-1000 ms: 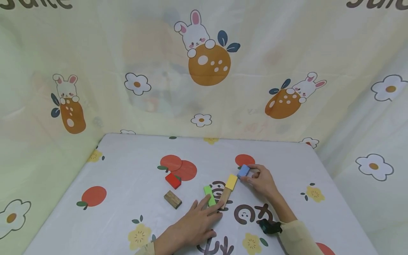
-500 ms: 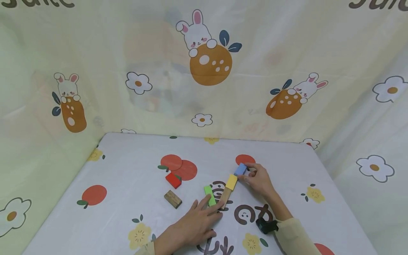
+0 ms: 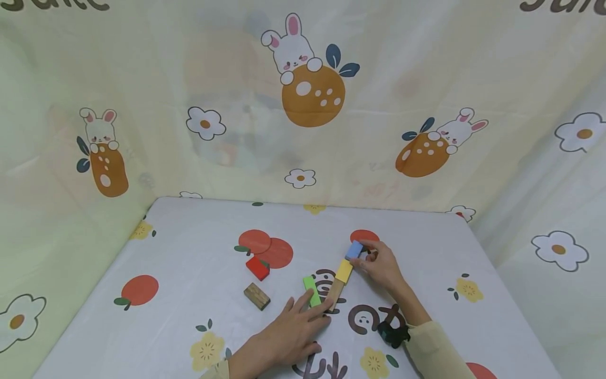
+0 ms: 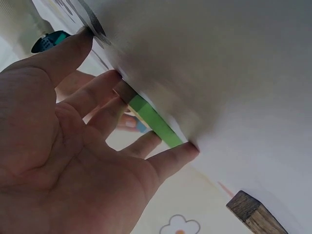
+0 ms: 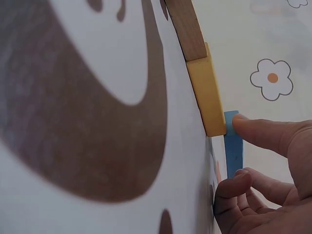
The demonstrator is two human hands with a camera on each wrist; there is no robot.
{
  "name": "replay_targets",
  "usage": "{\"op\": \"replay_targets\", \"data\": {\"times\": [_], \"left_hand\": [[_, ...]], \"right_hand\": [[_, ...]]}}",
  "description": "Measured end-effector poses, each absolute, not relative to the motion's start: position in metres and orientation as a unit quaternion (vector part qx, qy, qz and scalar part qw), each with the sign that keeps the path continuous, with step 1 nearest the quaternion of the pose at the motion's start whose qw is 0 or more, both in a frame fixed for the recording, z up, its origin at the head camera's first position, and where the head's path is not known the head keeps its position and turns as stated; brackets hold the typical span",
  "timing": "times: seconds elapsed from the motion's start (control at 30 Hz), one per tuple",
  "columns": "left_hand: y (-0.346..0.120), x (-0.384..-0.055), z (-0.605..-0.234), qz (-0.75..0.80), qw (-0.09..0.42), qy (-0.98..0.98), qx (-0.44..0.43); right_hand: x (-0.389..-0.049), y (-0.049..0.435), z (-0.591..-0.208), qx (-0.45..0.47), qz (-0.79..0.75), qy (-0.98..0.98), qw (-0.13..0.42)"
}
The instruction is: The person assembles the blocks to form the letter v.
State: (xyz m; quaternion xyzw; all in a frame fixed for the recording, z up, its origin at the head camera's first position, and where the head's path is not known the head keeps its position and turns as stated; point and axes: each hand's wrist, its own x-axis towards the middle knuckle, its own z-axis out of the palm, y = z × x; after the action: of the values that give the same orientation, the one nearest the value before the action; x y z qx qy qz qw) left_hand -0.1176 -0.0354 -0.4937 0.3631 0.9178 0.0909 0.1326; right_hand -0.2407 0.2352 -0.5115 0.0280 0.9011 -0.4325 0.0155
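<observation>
In the head view my right hand (image 3: 384, 268) pinches a blue block (image 3: 354, 250) between thumb and fingers. The blue block sits at the far end of a yellow block (image 3: 344, 271), and a plain wooden block (image 3: 335, 289) continues the row toward me. The right wrist view has the thumb on one end of the blue block, which stands close by the yellow block's end. My left hand (image 3: 291, 334) lies spread, palm down, its fingertips at a green block (image 3: 309, 285) and at the near end of the wooden block.
Left of the left hand lie a dark-grained wooden block (image 3: 257, 296) and a red block (image 3: 257, 268). A white cloth with fruit and flower prints covers the table (image 3: 189, 237). Behind it hangs a printed curtain (image 3: 236, 158). A black wrist device (image 3: 394, 335) sits at the right sleeve.
My right hand has moved the blue block left, up to the end of the yellow block. My left hand and the other blocks stay where they were.
</observation>
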Motion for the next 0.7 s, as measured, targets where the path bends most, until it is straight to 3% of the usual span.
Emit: {"op": "replay_targets", "data": {"times": [0.7], "left_hand": [[-0.0352,-0.1167,-0.4915,0.091,0.141,0.917,0.361]], "right_hand": [[-0.2428,0.2336,-0.5108,0.012,-0.424,0.905,0.018]]}}
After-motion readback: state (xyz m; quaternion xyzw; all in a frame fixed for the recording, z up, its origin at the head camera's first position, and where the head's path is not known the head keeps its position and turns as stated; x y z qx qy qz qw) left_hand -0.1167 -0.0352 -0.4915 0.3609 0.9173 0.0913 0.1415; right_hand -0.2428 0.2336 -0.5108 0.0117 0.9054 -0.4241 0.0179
